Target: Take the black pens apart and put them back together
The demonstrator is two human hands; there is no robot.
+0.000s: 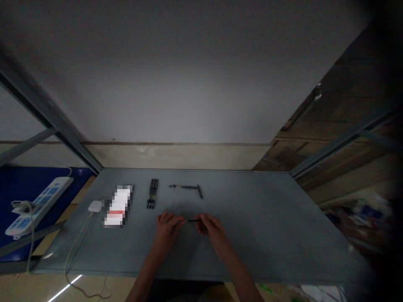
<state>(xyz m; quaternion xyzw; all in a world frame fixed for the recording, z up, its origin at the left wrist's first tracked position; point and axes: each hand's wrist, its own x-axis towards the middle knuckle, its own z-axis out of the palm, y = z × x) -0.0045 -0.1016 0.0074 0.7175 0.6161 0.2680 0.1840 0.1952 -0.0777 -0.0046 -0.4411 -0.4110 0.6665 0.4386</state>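
a thin dark rod in the right hand's grip, its free end near the left hand

the right hand (211, 226) has its grip closed on a thin dark rod (193, 220), pinched between thumb and fingers; the rod lies about level and points toward the left hand (167, 226); the left hand's thumb and forefinger are drawn close together beside the rod's free end, though i cannot tell whether that grip has anything between its fingertips; both hands are over the near middle of the grey tabletop (267, 226), with the rod between them;

just beyond the hands, a dark slender piece with a bent end (189, 187) lies on the tabletop, its long part running crosswise and its short part angled toward the right hand; to the left of it, beyond the left hand, a bundle of narrow dark pieces (153, 193) lies side by side, lengthwise;

farther left is a blurred-out flat device (118, 207) with a bright face; just beside it sits a white block (95, 206) with a pale cable (75, 243) that drops over the near edge; past the tabletop's left side, a white power strip (39, 207) rests on a blue surface (14, 180); a pale wall (189, 84) rises behind.
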